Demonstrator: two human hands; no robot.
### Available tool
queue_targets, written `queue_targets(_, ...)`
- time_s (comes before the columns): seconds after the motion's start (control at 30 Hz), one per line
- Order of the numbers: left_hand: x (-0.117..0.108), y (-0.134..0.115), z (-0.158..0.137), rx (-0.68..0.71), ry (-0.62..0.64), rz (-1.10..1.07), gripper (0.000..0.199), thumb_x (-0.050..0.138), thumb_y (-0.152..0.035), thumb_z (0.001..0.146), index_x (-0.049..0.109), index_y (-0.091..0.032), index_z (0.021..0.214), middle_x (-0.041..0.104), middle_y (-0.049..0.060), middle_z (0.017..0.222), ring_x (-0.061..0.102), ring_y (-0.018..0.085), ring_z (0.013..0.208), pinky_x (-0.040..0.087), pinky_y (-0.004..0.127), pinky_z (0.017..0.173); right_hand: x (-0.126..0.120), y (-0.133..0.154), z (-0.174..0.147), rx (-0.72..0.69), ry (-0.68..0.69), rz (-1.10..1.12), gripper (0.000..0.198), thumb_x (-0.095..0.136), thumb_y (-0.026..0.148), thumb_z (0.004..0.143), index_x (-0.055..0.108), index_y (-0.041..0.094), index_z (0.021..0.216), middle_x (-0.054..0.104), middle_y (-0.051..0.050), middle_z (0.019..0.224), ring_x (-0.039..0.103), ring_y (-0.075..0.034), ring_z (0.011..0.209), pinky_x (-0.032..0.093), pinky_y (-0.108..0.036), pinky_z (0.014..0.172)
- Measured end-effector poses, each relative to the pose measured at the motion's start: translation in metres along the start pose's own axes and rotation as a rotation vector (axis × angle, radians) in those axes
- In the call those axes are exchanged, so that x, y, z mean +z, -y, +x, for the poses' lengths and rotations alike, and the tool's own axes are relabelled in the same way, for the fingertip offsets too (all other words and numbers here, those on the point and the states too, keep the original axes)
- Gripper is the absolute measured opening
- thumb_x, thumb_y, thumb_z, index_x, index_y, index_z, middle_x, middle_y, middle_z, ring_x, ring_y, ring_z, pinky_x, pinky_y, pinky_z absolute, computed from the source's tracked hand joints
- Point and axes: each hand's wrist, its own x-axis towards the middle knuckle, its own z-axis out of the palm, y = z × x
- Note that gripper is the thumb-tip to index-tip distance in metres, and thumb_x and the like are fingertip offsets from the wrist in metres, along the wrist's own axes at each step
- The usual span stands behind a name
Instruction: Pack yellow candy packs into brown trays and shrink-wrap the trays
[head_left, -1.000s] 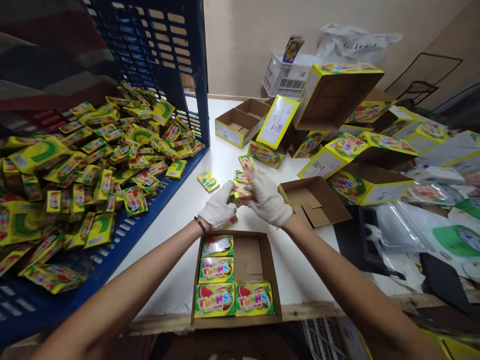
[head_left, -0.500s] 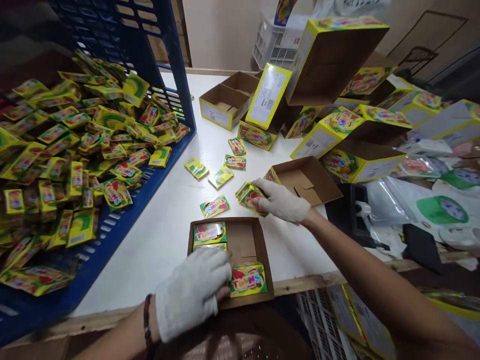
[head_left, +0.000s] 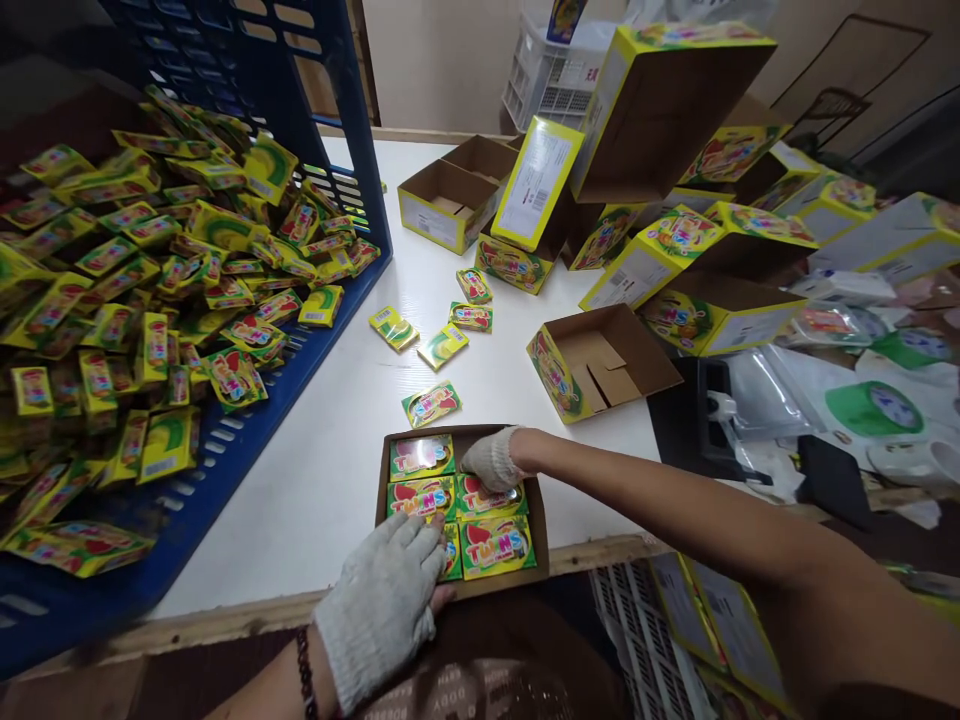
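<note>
An open cardboard box [head_left: 542, 540] lies near the table's front edge, with two columns of small green-and-yellow Twins packets in it. My right hand [head_left: 493, 460], in a white knit glove, reaches into its upper right part. Its fingers are bent down round the edge of the middle right packet [head_left: 499, 500]; the fingertips are partly hidden. My left hand [head_left: 390, 590], gloved too, lies with fingers stretched over the box's lower left corner and the packet [head_left: 451, 553] there. Just beyond the box a loose packet [head_left: 431, 404] lies flat.
A blue plastic crate [head_left: 277, 400] heaped with packets stands at the left. Several loose packets [head_left: 444, 346] lie mid-table. An empty box [head_left: 630, 350] sits to the right, with stacked yellow boxes [head_left: 675, 240] behind it. Tape and a black tray [head_left: 712, 420] crowd the right side.
My right hand has carried packets from the table into the box's right column, where a middle packet now lies. My left hand has shifted slightly down, uncovering the middle left packet.
</note>
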Motion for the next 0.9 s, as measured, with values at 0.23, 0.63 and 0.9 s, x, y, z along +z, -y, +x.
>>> queue_targets(0.23, -0.046, 0.014, 0.003, 0.087, -0.164, -0.226, 0.026, 0.045, -0.037, 0.092, 0.063, -0.023, 0.079, 0.066, 0.005, 0.087, 0.059, 0.02, 0.079, 0.047, 0.033, 0.075, 0.013, 0.014, -0.01, 0.242, -0.21, 0.032, 0.046, 0.079, 0.011, 0.062, 0.068, 0.007, 0.107, 0.07, -0.022, 0.107, 0.069, -0.033, 0.095, 0.056, -0.038, 0.078)
queue_targets(0.63, -0.08, 0.123, 0.163, -0.441, -0.045, -0.234, 0.032, 0.078, -0.027, 0.048, 0.062, -0.021, 0.075, 0.068, 0.003, 0.077, 0.062, 0.022, 0.073, 0.041, 0.025, 0.059, 0.017, 0.007, -0.034, 0.137, -0.435, 0.294, 0.021, 0.065, 0.032, 0.081, 0.068, 0.018, 0.097, 0.071, -0.009, 0.096, 0.066, -0.021, 0.081, 0.044, -0.026, 0.062)
queue_targets(0.9, -0.089, 0.126, 0.146, -0.474, -0.104, -0.213, 0.039, 0.068, -0.046, 0.066, 0.063, -0.019, 0.094, 0.07, 0.009, 0.094, 0.062, 0.023, 0.081, 0.044, 0.029, 0.067, 0.01, -0.013, -0.048, 0.253, -0.706, 0.983, 0.026, 0.046, 0.031, 0.091, 0.059, 0.018, 0.072, 0.061, 0.002, 0.065, 0.051, -0.007, 0.048, 0.039, -0.019, 0.047)
